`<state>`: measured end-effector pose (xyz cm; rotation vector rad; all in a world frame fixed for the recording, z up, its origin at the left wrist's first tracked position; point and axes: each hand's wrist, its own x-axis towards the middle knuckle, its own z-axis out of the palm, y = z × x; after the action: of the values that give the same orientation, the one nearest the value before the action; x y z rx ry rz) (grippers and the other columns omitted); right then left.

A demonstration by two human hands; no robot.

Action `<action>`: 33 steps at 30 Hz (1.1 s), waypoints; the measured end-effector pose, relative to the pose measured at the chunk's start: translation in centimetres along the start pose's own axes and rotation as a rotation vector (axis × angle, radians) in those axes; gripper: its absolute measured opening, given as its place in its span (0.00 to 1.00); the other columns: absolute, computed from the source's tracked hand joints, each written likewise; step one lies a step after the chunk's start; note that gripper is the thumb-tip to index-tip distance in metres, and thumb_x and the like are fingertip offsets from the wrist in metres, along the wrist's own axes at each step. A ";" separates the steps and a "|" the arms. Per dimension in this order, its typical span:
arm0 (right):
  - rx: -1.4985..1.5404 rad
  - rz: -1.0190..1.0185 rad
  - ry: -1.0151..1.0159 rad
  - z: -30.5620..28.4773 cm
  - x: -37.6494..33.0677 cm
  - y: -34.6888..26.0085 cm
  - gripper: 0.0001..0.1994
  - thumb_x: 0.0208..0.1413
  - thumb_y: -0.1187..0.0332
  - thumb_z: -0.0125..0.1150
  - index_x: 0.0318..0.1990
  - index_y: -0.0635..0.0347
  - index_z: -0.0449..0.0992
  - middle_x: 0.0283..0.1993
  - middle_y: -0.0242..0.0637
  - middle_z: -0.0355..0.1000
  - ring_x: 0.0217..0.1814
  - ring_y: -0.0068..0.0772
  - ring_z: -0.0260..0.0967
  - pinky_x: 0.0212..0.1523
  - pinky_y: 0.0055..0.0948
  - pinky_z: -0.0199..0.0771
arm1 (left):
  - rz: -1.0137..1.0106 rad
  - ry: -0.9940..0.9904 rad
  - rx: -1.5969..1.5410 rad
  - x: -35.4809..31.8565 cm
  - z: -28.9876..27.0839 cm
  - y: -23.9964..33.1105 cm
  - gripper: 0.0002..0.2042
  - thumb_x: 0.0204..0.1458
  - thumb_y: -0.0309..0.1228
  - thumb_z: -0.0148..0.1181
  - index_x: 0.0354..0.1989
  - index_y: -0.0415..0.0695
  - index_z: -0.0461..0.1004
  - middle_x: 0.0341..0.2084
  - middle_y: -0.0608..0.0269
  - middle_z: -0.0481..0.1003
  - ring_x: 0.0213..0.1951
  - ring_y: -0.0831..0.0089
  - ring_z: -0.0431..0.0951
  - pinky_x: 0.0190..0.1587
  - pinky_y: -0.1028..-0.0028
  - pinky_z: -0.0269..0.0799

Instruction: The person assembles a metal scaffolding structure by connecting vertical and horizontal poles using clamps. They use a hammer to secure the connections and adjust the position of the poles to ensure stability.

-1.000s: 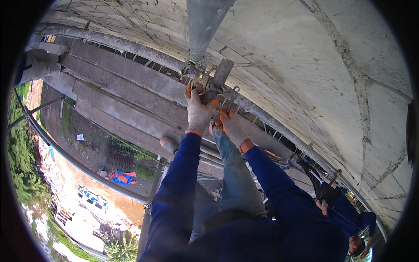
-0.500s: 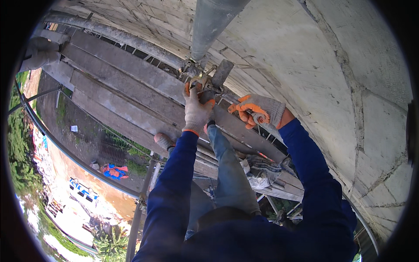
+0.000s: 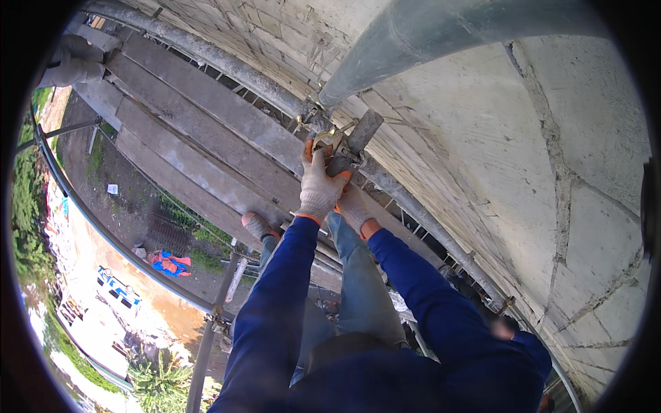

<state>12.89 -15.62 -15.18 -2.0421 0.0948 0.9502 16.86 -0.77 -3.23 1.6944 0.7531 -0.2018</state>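
Note:
My left hand, in a pale knit glove with orange coating, is closed around a metal scaffold coupler at the pipe joint. Its fingers reach over the coupler's near side, with the thumb apart toward the right. Just below and right of it is my gloved right hand, close against the left one. The right fingers are mostly hidden, so any object in them cannot be made out. Beside the coupler a short stub of pipe sticks up. A thick grey standing pipe rises from the joint.
Grey planks form the walkway, where my foot rests. A long horizontal pipe runs beside the concrete wall. At the left a guardrail pipe curves above the ground far below. Another person is at lower right.
My right hand has moved left from beside the wall to meet the left hand at the joint. My left hand stays at the coupler. The view has shifted; another person now shows at lower right.

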 end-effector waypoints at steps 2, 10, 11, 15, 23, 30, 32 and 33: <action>0.520 0.026 0.053 0.9 2.6 -0.3 0.17 0.65 0.59 0.52 0.50 0.63 0.75 0.43 0.46 0.78 0.47 0.51 0.76 0.48 0.42 0.75 | 0.041 0.022 -0.006 -0.2 0.1 -0.8 0.32 0.42 0.24 0.71 0.59 0.40 0.68 0.71 0.47 0.47 0.55 0.53 0.77 0.56 0.63 0.77; 1.187 0.272 0.215 -2.9 0.4 -2.5 0.11 0.64 0.66 0.59 0.49 0.60 0.77 0.36 0.36 0.77 0.31 0.34 0.73 0.41 0.36 0.77 | 0.022 0.027 0.016 -0.4 -0.4 -1.4 0.33 0.43 0.26 0.72 0.61 0.40 0.66 0.71 0.46 0.47 0.56 0.54 0.78 0.56 0.62 0.78; 1.073 0.218 0.269 -4.3 -1.8 -2.8 0.10 0.64 0.66 0.60 0.49 0.60 0.77 0.35 0.35 0.76 0.28 0.32 0.73 0.39 0.35 0.77 | 0.009 0.030 0.013 -0.5 -0.6 -1.7 0.34 0.43 0.25 0.72 0.62 0.39 0.66 0.70 0.47 0.48 0.56 0.55 0.77 0.56 0.63 0.78; 1.041 0.087 0.198 -9.8 -4.9 -5.6 0.13 0.65 0.59 0.61 0.51 0.55 0.77 0.33 0.30 0.75 0.28 0.27 0.75 0.28 0.30 0.72 | 0.013 0.016 0.041 -0.3 -0.8 -0.3 0.35 0.44 0.24 0.72 0.63 0.38 0.64 0.70 0.47 0.49 0.56 0.56 0.76 0.57 0.63 0.78; 1.117 0.547 0.035 -9.1 -2.7 -10.2 0.15 0.62 0.51 0.64 0.38 0.54 0.78 0.23 0.27 0.74 0.26 0.26 0.77 0.14 0.26 0.60 | 0.009 -0.001 0.088 -0.7 -1.2 -0.2 0.34 0.46 0.27 0.71 0.64 0.39 0.64 0.69 0.44 0.50 0.58 0.49 0.75 0.57 0.62 0.78; 1.236 0.391 0.002 -8.2 -2.0 -9.7 0.10 0.63 0.60 0.65 0.45 0.52 0.76 0.28 0.30 0.75 0.25 0.22 0.72 0.13 0.23 0.61 | 0.007 0.018 0.140 -0.9 -1.1 -0.5 0.34 0.44 0.28 0.71 0.63 0.40 0.66 0.70 0.42 0.49 0.55 0.47 0.77 0.56 0.61 0.78; 1.077 0.269 0.090 -8.2 -2.4 -10.4 0.09 0.63 0.61 0.65 0.46 0.51 0.76 0.28 0.30 0.74 0.24 0.21 0.71 0.14 0.23 0.60 | 0.005 0.017 0.144 -0.7 -1.1 -0.4 0.34 0.44 0.28 0.71 0.62 0.40 0.66 0.70 0.43 0.49 0.55 0.47 0.76 0.56 0.61 0.78; 1.057 0.268 0.089 -8.4 -2.5 -10.9 0.10 0.64 0.60 0.63 0.48 0.51 0.75 0.28 0.30 0.75 0.23 0.22 0.70 0.13 0.24 0.61 | -0.001 0.022 0.148 -0.6 -1.1 -0.3 0.34 0.44 0.28 0.71 0.62 0.40 0.66 0.70 0.43 0.49 0.56 0.47 0.76 0.56 0.61 0.78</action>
<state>20.31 -15.59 -3.33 -1.0896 0.7627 0.7187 15.95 0.02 -2.82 1.8389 0.7713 -0.2446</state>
